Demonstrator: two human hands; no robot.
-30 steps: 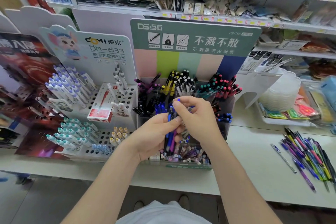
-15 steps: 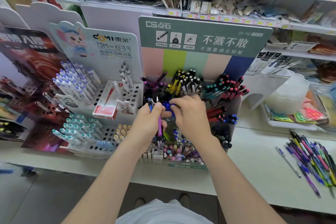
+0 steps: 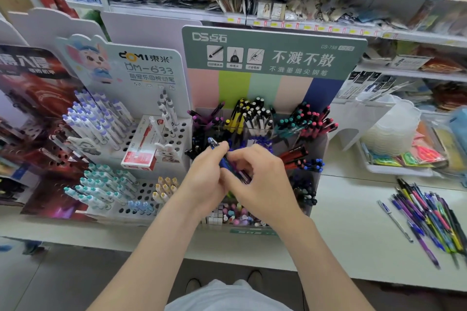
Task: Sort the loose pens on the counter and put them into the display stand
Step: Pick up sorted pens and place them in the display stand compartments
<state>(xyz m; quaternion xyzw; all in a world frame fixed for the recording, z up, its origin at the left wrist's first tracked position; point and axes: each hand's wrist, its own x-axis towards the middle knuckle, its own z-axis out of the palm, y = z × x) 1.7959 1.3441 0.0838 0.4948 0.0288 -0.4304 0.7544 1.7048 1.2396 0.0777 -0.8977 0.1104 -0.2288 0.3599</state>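
A green-topped display stand (image 3: 274,53) holds pens sorted by colour in clear compartments. In front of it my left hand (image 3: 206,179) grips a small bunch of pens (image 3: 223,160), a blue one uppermost with its tip pointing up and left. My right hand (image 3: 260,182) is just to the right, its fingertips pinching the same bunch near the lower end. Both hands hover over the stand's middle rows. Far right on the white counter (image 3: 348,232) lies a pile of loose pens (image 3: 429,217) in mixed colours.
A second white stand (image 3: 121,68) with white and teal pens and a red box (image 3: 140,153) sits to the left. A white tray (image 3: 399,169) with coloured packets and a clear plastic container stands at the right. Stocked shelves run behind.
Both hands have lifted slightly off the stand's blue-pen row and drawn together. The bunch in my left hand is now tilted, and my right hand has moved from the compartment onto the bunch.
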